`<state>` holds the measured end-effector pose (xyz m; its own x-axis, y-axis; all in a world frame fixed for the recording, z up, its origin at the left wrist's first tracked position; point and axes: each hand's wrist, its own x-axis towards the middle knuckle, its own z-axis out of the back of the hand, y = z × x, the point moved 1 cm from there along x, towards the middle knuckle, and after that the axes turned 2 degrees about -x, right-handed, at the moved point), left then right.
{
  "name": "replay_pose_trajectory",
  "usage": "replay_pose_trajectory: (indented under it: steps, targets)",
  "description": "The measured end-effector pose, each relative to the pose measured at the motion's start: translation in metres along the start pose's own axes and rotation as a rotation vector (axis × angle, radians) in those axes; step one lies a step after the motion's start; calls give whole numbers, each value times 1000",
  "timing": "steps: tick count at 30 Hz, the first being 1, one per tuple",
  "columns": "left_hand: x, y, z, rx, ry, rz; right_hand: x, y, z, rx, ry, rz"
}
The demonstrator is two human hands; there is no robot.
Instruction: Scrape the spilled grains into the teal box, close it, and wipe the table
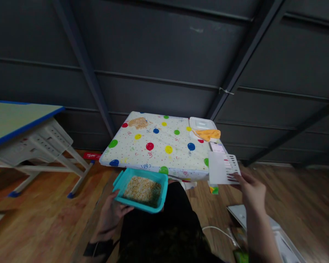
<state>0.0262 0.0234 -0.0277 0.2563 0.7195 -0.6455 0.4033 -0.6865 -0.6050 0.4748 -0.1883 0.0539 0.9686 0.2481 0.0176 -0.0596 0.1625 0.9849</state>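
Note:
My left hand (112, 212) grips the near left side of a turquoise plastic tub (164, 182), held over my lap in front of the table. Yellow kernels and paler small grains (142, 190) cover its bottom. Away to the right, my right hand (252, 190) is closed on the slotted edge of a flat white plastic piece (217, 168). The solid part of this piece points left, over the table's front right corner. A heap of tan grains (138, 123) lies at the far left of the balloon-print tablecloth (131, 146).
An orange cloth (207, 134), a white lid-like tray (201, 123) and a phone-like rectangle (217, 147) lie on the table's right side. A desk (19, 117) stands at left. Beside my right arm on the floor are a white cable (218, 228) and white flat objects (285, 241).

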Motion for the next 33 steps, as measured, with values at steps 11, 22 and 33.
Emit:
replay_pose_trajectory:
  steps: [11,22,33]
  targets:
    - [-3,16,-9,13,-23,-71,-12,0,-74,52,269,11]
    - [-22,6,-17,-93,106,-120,-70,12,-156,73,815,-79]
    - [-6,-3,11,-92,47,-150,-74,51,-172,-6,1096,-1]
